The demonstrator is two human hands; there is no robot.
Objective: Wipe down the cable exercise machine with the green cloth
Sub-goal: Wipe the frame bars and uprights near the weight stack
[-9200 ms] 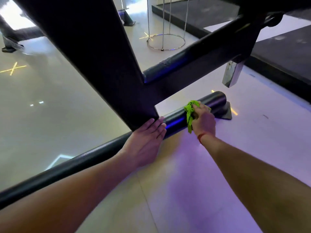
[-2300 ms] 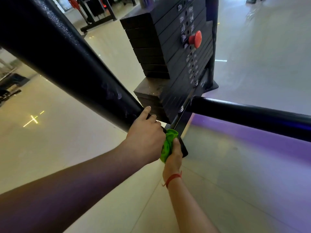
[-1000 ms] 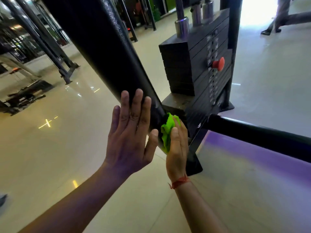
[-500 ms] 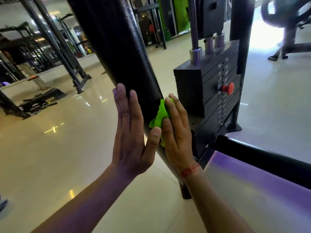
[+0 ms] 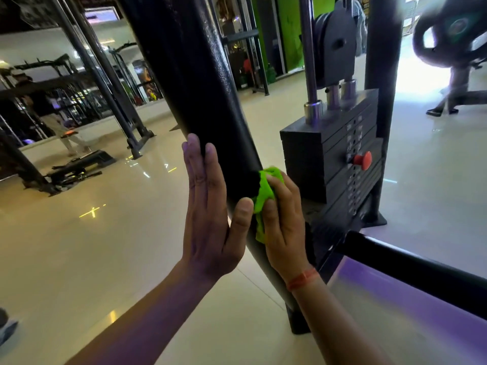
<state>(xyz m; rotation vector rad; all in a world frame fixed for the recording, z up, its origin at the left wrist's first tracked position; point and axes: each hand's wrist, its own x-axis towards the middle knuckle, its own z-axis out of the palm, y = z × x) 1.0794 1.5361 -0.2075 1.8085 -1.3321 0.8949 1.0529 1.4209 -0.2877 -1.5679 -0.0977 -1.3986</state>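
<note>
our right hand (image 5: 283, 222) bunches the green cloth (image 5: 264, 196) against the right flank of the black post (image 5: 208, 101), whose long axis leans up and to the left; our left hand (image 5: 208, 214) lies flat and open on its opposite side, so we judge the stroke should follow that slant.

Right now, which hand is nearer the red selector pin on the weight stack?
Right. The right hand grips the green cloth on the slanted post's stack-facing side, just left of the red selector pin. The left hand lies flat on the post's far side.
</note>
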